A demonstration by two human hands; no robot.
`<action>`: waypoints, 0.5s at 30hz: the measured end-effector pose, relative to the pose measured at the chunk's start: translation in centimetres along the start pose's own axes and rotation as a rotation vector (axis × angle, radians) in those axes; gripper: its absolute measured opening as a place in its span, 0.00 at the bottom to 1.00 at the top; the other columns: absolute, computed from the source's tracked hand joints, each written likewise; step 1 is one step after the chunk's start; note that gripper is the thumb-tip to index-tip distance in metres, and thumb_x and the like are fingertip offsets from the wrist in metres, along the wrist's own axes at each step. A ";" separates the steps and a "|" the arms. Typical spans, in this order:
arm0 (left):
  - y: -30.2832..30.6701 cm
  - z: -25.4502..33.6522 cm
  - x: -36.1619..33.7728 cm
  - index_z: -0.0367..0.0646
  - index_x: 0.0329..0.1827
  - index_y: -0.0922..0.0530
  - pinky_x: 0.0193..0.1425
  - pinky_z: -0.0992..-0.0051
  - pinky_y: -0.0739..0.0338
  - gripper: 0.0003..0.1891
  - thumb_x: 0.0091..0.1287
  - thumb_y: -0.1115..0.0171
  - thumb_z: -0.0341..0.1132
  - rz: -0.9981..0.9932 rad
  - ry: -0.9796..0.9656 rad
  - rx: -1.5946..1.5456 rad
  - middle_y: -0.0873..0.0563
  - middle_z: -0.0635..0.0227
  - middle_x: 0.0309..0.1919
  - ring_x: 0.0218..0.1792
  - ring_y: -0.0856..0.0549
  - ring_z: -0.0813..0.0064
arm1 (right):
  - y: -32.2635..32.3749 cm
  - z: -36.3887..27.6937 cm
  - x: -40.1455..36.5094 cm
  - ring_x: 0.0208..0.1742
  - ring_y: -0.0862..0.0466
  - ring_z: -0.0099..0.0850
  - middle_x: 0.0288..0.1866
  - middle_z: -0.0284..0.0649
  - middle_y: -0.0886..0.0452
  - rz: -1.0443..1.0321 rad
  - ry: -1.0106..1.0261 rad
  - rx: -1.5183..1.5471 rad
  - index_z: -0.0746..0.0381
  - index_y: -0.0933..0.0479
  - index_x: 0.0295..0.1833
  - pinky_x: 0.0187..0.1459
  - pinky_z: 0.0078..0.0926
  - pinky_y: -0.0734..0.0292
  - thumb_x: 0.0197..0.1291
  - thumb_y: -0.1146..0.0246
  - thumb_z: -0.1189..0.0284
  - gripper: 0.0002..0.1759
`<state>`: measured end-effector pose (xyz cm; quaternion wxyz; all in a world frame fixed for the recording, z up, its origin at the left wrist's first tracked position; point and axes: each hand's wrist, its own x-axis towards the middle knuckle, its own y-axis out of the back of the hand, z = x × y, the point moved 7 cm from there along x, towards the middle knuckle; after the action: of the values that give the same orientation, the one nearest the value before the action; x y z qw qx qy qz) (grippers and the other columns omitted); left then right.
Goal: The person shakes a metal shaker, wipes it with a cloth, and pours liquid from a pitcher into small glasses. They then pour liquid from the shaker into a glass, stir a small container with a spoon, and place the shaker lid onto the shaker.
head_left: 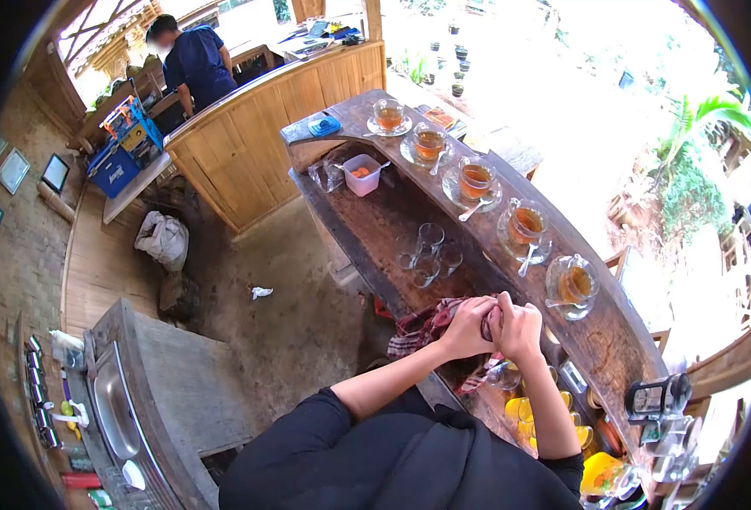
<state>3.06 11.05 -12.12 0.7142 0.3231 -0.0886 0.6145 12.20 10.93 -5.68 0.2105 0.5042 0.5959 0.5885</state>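
Over the inner edge of the wooden counter, my left hand [469,327] and my right hand [518,330] are closed together. A red, white and dark checked cloth [426,327] is bunched in them, with one end spread to the left and another hanging below. Whether something is wrapped inside the cloth is hidden by my fingers. Just beyond my right hand stands a glass cup of tea [574,284] on a glass saucer with a spoon. Several empty clear glasses [428,255] stand on the lower shelf ahead of my left hand.
More tea cups [475,178] line the raised counter [609,340]. A pink tub [362,175] sits on the lower shelf. Orange-yellow cups [520,410] and a French press [658,396] are near my right arm. A sink [116,408] lies left. Another person [197,64] stands behind a wooden partition.
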 end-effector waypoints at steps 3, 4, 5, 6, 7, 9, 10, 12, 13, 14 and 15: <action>-0.3 -0.6 0.7 0.36 0.53 0.23 0.62 0.61 0.27 0.35 0.39 0.22 0.41 -0.029 0.009 -0.075 0.17 0.54 0.50 0.53 0.19 0.53 | -0.1 0.7 0.5 0.20 0.20 0.45 0.17 0.43 0.22 0.017 0.020 0.026 0.59 0.30 0.37 0.30 0.41 0.30 0.61 0.42 0.68 0.07; -0.2 -0.6 1.0 0.36 0.53 0.23 0.62 0.61 0.27 0.35 0.39 0.22 0.41 -0.026 0.009 -0.072 0.17 0.54 0.50 0.53 0.19 0.53 | -0.1 0.8 0.6 0.20 0.20 0.45 0.17 0.43 0.23 0.017 0.033 0.017 0.60 0.30 0.36 0.30 0.41 0.30 0.60 0.42 0.69 0.07; -0.2 -0.5 1.2 0.36 0.54 0.23 0.61 0.62 0.27 0.35 0.39 0.22 0.40 -0.044 0.010 -0.109 0.17 0.55 0.50 0.53 0.19 0.53 | -0.1 0.8 0.8 0.20 0.20 0.44 0.16 0.43 0.24 0.018 0.046 0.009 0.60 0.30 0.36 0.30 0.41 0.30 0.59 0.41 0.69 0.06; -0.2 -0.4 1.4 0.36 0.54 0.23 0.60 0.62 0.26 0.36 0.39 0.22 0.39 -0.062 0.012 -0.147 0.17 0.55 0.49 0.53 0.19 0.53 | -0.1 0.8 0.9 0.20 0.20 0.44 0.16 0.43 0.24 0.017 0.049 0.012 0.60 0.30 0.36 0.30 0.41 0.30 0.59 0.41 0.69 0.06; -0.1 -0.4 1.5 0.36 0.54 0.23 0.60 0.62 0.26 0.36 0.39 0.22 0.39 -0.060 0.014 -0.146 0.17 0.55 0.49 0.53 0.19 0.53 | 0.0 0.8 0.9 0.20 0.21 0.44 0.16 0.43 0.24 0.021 0.057 0.018 0.60 0.29 0.36 0.30 0.41 0.30 0.59 0.41 0.69 0.06; -0.2 -0.3 1.6 0.36 0.56 0.22 0.59 0.63 0.26 0.37 0.39 0.22 0.38 -0.104 0.016 -0.160 0.17 0.55 0.49 0.53 0.19 0.54 | -0.1 0.9 0.9 0.19 0.21 0.44 0.15 0.42 0.25 0.025 0.064 0.025 0.59 0.29 0.36 0.29 0.41 0.30 0.58 0.41 0.70 0.06; -0.2 -0.3 1.8 0.36 0.56 0.22 0.59 0.63 0.26 0.37 0.39 0.22 0.38 -0.103 0.016 -0.160 0.17 0.55 0.49 0.53 0.19 0.54 | -0.2 1.0 0.8 0.19 0.21 0.44 0.15 0.42 0.25 0.035 0.064 0.027 0.59 0.28 0.36 0.29 0.41 0.30 0.58 0.41 0.69 0.05; -0.4 -0.5 1.8 0.37 0.58 0.22 0.58 0.64 0.25 0.38 0.39 0.22 0.38 -0.149 0.036 -0.206 0.17 0.55 0.49 0.52 0.18 0.55 | -0.3 1.1 0.8 0.19 0.22 0.44 0.15 0.42 0.25 0.041 0.067 0.032 0.59 0.28 0.36 0.29 0.40 0.31 0.58 0.41 0.69 0.05; -0.4 -0.6 1.8 0.37 0.58 0.22 0.58 0.64 0.25 0.38 0.39 0.22 0.38 -0.146 0.040 -0.205 0.17 0.55 0.49 0.52 0.18 0.55 | -0.3 1.0 0.8 0.19 0.22 0.43 0.16 0.41 0.24 0.046 0.081 0.031 0.59 0.27 0.35 0.29 0.40 0.31 0.57 0.41 0.70 0.05; -0.4 -0.6 1.8 0.36 0.56 0.22 0.57 0.65 0.25 0.37 0.39 0.22 0.37 -0.151 0.028 -0.223 0.17 0.56 0.48 0.51 0.17 0.56 | -0.3 0.9 0.9 0.19 0.22 0.42 0.16 0.40 0.24 0.051 0.095 0.030 0.59 0.27 0.35 0.29 0.39 0.32 0.56 0.40 0.70 0.05; -0.3 -0.4 1.9 0.36 0.54 0.22 0.56 0.65 0.24 0.35 0.38 0.22 0.37 -0.159 0.014 -0.241 0.17 0.56 0.47 0.50 0.17 0.56 | -0.2 1.0 0.9 0.19 0.22 0.42 0.16 0.40 0.24 0.049 0.096 0.032 0.59 0.27 0.35 0.29 0.39 0.32 0.56 0.40 0.70 0.05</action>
<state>3.67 12.85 -11.55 0.7949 0.2366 -0.1310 0.5432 12.56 12.24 -5.78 0.1589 0.4932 0.6020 0.6075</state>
